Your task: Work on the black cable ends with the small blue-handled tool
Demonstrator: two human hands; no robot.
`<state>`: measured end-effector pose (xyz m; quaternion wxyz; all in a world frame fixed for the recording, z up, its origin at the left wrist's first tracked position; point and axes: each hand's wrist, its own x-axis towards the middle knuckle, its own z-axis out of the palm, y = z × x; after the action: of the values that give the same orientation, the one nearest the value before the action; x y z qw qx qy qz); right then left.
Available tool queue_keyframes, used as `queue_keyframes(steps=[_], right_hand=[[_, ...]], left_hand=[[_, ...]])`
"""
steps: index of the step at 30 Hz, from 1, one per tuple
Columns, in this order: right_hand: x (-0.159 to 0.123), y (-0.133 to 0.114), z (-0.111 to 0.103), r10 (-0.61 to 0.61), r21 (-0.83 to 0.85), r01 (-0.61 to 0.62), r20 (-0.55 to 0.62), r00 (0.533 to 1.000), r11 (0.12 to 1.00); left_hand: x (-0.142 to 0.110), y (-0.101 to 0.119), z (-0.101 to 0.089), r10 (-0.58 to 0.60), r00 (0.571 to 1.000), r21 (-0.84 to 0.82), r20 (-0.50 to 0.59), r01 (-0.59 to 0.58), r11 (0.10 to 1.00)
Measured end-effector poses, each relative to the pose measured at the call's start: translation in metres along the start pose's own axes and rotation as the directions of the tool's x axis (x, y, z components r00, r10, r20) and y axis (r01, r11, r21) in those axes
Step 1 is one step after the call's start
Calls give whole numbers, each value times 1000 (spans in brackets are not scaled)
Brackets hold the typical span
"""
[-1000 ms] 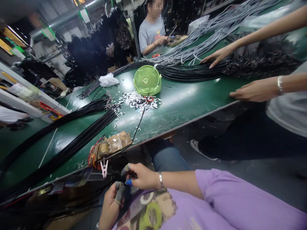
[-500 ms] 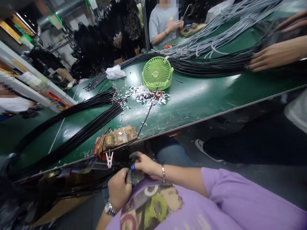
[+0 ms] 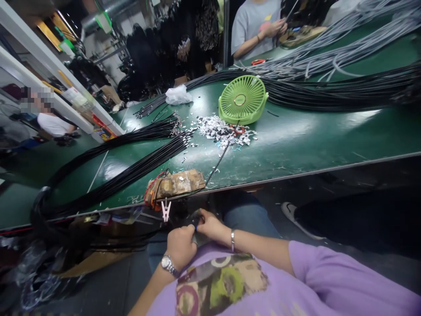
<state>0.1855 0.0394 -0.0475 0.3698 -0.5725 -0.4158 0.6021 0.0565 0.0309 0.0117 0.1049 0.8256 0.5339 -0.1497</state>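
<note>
My left hand and my right hand meet in my lap, below the front edge of the green table. Both are closed, fingertips together on something small and dark that I cannot make out; a bit of blue shows between them. A watch sits on my left wrist and a bracelet on my right. Just above the hands, a taped brown block with red and black wires lies at the table edge, with a white clip hanging under it.
Long bundles of black cables run across the table to the left. A green fan stands beside a pile of white scraps. Grey cables lie at the back right, where a seated person works.
The view has swung left and the hands have drawn closer together. The neighbour's arms at the right have left the picture.
</note>
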Motion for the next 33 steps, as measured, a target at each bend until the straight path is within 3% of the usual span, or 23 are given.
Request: queue_keyframes(steps=[6, 9, 12, 14, 17, 18, 20, 22, 25, 28, 31, 33], right_hand=[[8, -12, -5, 124, 75, -125, 13, 992, 989], [11, -21, -10, 121, 92, -124, 36, 992, 988], [9, -24, -14, 108, 100, -111, 30, 994, 989], [6, -21, -18, 105, 96, -107, 27, 994, 990], [1, -15, -26, 82, 77, -86, 59, 995, 993], [-2, -12, -29, 64, 66, -70, 79, 995, 995], [-6, -9, -35, -80, -41, 85, 99, 992, 996], [-10, -7, -40, -199, -142, 220, 150, 969, 965], [-19, -10, -44, -283, -249, 358, 292, 914, 900], [-27, -19, -43, -299, -256, 410, 379, 876, 875], [-29, -27, -37, -294, -228, 406, 403, 867, 885], [-29, -29, -32, -294, -187, 378, 361, 885, 907]], left_hand=[[2, 2, 19, 113, 982, -60, 154, -104, 993], [1, -4, 29, 68, 994, -115, 87, -57, 992], [-2, -14, 34, -26, 999, -282, -44, 12, 959], [-3, -20, 33, -80, 987, -472, -136, 6, 881], [-4, -23, 22, -153, 965, -769, -215, -71, 635], [-4, -23, 17, -182, 962, -846, -204, -79, 527], [-4, -21, 5, -217, 967, -941, -137, -58, 334], [-4, -18, -5, -228, 969, -973, -92, -38, 228], [-6, -13, -14, -256, 963, -986, -84, -43, 163], [-10, -9, -14, -249, 966, -990, -72, -39, 134], [-13, -10, -10, -254, 965, -991, -61, -27, 135], [-16, -12, -7, -252, 964, -978, -90, -38, 204]])
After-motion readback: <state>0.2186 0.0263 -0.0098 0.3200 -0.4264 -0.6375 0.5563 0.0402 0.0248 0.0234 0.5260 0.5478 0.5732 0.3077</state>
